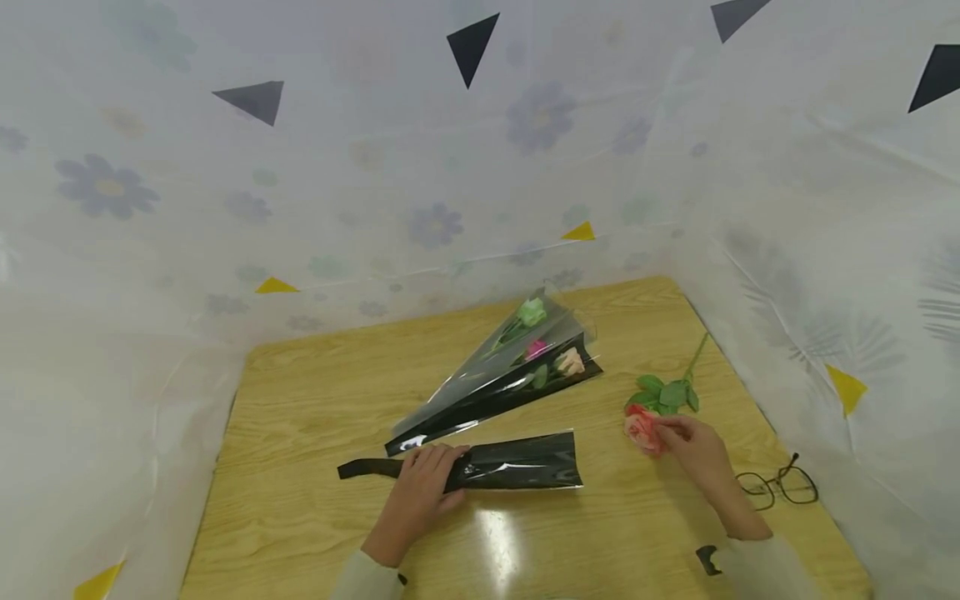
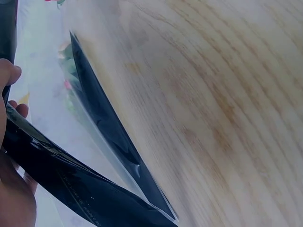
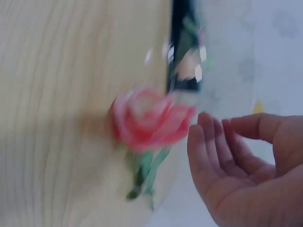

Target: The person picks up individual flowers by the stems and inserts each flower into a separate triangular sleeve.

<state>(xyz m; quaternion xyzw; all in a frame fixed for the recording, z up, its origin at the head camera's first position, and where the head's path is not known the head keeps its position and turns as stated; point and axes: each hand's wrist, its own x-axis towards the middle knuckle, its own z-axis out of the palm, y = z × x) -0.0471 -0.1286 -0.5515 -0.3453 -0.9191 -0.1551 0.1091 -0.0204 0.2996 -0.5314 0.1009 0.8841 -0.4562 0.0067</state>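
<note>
My left hand [image 1: 429, 482] grips a narrow black flower sleeve [image 1: 522, 463] at its tapering part, the wide end pointing right. In the left wrist view, the fingers curl beside the glossy black film [image 2: 57, 179]. A pink-red artificial rose [image 1: 642, 430] with green leaves lies at the table's right side, its stem pointing away. My right hand [image 1: 699, 454] is at its bloom, fingertips overlapping the petals in the head view. In the right wrist view, the fingers [image 3: 201, 146] are nearly straight beside the bloom [image 3: 151, 118], with the thumb tip close to them.
Wrapped flowers [image 1: 532, 312], green, magenta and peach, lie in clear and black sleeves [image 1: 487, 400] beyond my left hand. Eyeglasses [image 1: 780, 486] rest near the right table edge, with a small black piece [image 1: 707, 560] close by. Patterned sheeting [image 1: 360, 167] surrounds the wooden table [image 1: 315, 400].
</note>
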